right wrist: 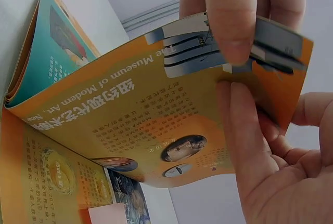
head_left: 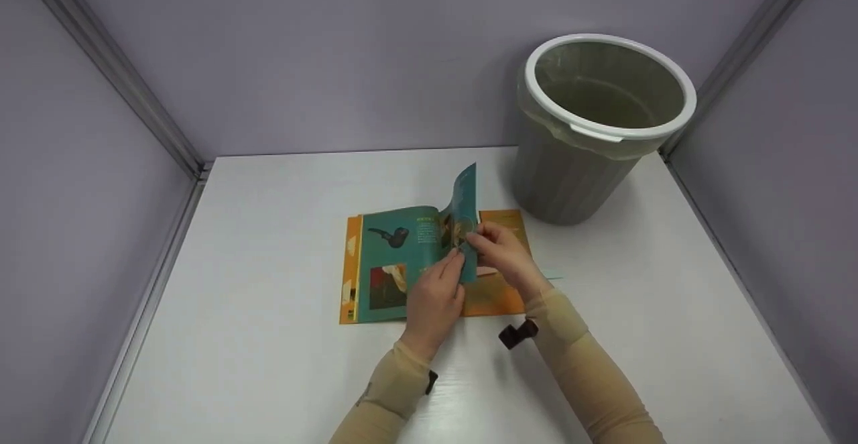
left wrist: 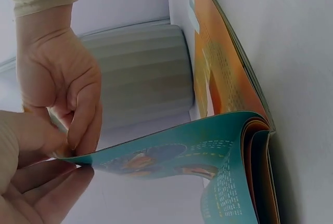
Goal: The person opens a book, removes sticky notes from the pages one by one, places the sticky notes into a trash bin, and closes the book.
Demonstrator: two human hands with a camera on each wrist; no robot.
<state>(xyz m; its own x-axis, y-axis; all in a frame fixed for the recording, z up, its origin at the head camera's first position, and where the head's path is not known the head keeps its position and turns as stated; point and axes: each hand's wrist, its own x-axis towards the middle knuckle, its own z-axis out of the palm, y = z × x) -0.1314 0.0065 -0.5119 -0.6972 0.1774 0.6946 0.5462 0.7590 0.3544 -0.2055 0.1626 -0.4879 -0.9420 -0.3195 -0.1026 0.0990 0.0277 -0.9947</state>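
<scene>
Tabletop (head_left: 268,229) below, both hands (head_left: 434,295) (head_left: 504,256) (close together) pinch a page (head_left: 464,192).

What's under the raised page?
An orange page with a pale pink piece on it. In the head view, the raised page and right hand cover part of it.
</scene>
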